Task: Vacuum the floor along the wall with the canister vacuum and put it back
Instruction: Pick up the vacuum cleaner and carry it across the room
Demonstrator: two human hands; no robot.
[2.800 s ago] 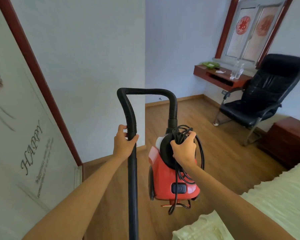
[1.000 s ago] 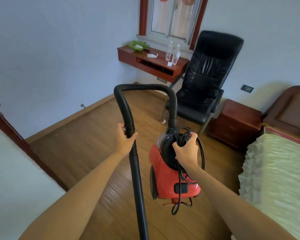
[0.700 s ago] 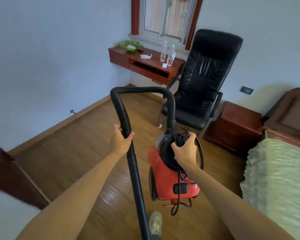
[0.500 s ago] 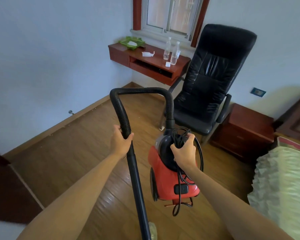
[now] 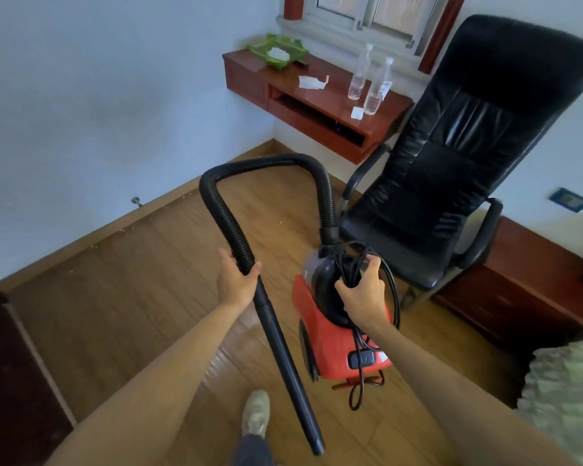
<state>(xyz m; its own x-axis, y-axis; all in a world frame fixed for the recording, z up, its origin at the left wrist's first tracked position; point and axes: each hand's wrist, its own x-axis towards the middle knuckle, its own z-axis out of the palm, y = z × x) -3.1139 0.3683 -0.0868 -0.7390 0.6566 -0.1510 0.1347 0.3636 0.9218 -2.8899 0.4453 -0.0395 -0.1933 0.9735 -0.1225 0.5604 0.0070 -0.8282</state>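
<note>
Along the left runs the pale blue wall point(image 5: 81, 112) with its wooden skirting board point(image 5: 115, 232), and the brown plank floor point(image 5: 125, 297) at its foot is the strip to be cleaned — it lies left of and ahead of both hands. The left hand point(image 5: 234, 280) is the nearer one to that wall; its fingers and thumb are curled round the joint where the black ribbed hose point(image 5: 228, 223) meets the black rigid wand tube point(image 5: 285, 361). The wand's long axis slants from that hand down and to the right, back toward the person, so its open tip sits near a pale shoe point(image 5: 256, 412) and points away from the skirting; it would have to swing forward and left to reach it. The hose arches up and over to the red canister vacuum point(image 5: 337, 351), which seems to hang clear of the floor. The right hand point(image 5: 362, 294) grips its top, fingers wrapped round the bundled black power cord point(image 5: 352, 260) — coiled, so probably not plugged in. Just beyond to the right stands a black leather office chair point(image 5: 451, 163), close beside the canister.
</note>
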